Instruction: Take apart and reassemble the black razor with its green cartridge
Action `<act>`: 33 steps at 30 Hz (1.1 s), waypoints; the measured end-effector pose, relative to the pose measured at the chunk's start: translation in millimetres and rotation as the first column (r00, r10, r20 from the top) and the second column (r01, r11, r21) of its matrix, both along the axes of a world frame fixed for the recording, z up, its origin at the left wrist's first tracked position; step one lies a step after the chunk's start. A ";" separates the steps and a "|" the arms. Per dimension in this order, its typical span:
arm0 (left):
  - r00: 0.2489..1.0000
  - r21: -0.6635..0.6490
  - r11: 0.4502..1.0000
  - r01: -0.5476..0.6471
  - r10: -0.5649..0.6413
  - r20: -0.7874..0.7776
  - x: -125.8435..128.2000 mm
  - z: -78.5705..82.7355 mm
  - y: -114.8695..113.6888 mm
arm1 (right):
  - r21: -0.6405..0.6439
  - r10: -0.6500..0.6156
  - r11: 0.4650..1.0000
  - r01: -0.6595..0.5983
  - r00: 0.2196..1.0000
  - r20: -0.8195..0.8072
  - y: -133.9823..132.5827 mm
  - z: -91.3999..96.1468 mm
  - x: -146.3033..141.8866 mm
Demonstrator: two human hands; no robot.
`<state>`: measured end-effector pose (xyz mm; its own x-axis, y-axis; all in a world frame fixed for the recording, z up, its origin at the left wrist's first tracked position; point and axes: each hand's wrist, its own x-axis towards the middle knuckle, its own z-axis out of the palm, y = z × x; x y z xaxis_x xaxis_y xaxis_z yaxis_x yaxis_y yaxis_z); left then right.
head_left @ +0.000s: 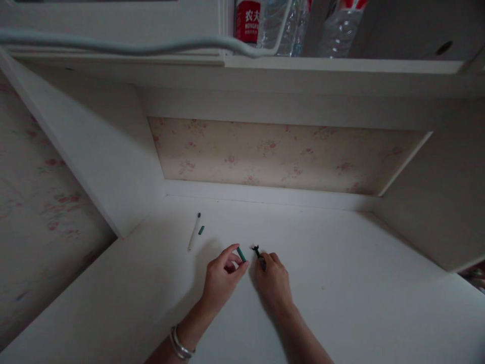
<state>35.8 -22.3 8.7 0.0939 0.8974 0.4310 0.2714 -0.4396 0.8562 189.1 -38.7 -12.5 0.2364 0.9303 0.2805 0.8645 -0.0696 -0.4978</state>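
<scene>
**Two small parts held close, the pen barrel off to the left**

The left hand pinches a short green tube between thumb and forefinger, and the tube slants with its far end leaning left. The right hand is closed on a small black part that pokes out past its fingertips. The two parts sit near each other just above the bench, not touching. A white pen barrel lies beyond and left of the hands, nearer the left one. Its long axis runs away from the person, and a green bit lies just beside it.
</scene>
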 end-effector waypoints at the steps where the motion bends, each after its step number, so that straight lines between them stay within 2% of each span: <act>1: 1.000 0.010 1.000 -0.009 0.009 -0.003 -0.2 -0.2 -0.1 | 0.002 -0.001 1.000 0.001 1.000 0.000 0.1 -0.2 -0.3; 5: 0.995 0.121 0.989 -0.089 0.095 -0.039 -1.7 -0.7 0.4 | 0.102 0.018 0.995 -0.013 0.998 -0.053 0.2 1.6 -1.9; 8: 0.987 0.224 0.967 -0.122 0.141 -0.071 -3.4 -2.1 1.4 | 0.226 0.109 0.972 -0.057 0.968 -0.227 -1.6 7.1 -5.5; 10: 0.983 0.276 0.953 -0.124 0.156 -0.098 -4.3 -3.9 2.1 | 0.235 0.178 0.969 -0.081 0.885 -0.431 -3.9 12.0 -8.8; 13: 0.971 0.325 0.937 -0.125 0.183 -0.156 -5.2 -6.6 2.5 | 0.206 0.243 0.969 -0.137 0.688 -0.684 -8.0 19.3 -12.9; 16: 0.956 0.363 0.925 -0.111 0.200 -0.215 -5.8 -7.3 1.7 | 0.230 0.294 0.956 -0.183 0.540 -0.789 -11.7 24.3 -14.4; 18: 0.946 0.389 0.917 -0.089 0.200 -0.256 -6.3 -6.5 0.6 | 0.250 0.321 0.946 -0.206 0.493 -0.808 -13.4 25.7 -14.4; 20: 0.938 0.402 0.914 -0.054 0.185 -0.295 -6.9 -5.6 -0.6 | 0.272 0.348 0.937 -0.221 0.490 -0.799 -14.8 25.9 -14.4; 24: 0.927 0.426 0.905 0.000 0.160 -0.340 -7.7 -5.4 -2.3 | 0.305 0.374 0.927 -0.217 0.564 -0.736 -16.7 25.7 -15.3; 27: 0.920 0.448 0.894 0.009 0.168 -0.354 -7.7 -5.9 -3.0 | 0.303 0.361 0.932 -0.200 0.602 -0.713 -17.6 26.8 -16.0; 33: 0.903 0.492 0.870 0.034 0.183 -0.388 -6.8 -5.3 -3.3 | 0.280 0.329 0.943 -0.180 0.627 -0.706 -18.5 29.6 -16.9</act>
<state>29.0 -25.6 3.4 0.3002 0.6009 0.7408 0.5963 -0.7244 0.3460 172.3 -57.2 17.1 0.1939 0.9415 0.2757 0.1773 0.2427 -0.9538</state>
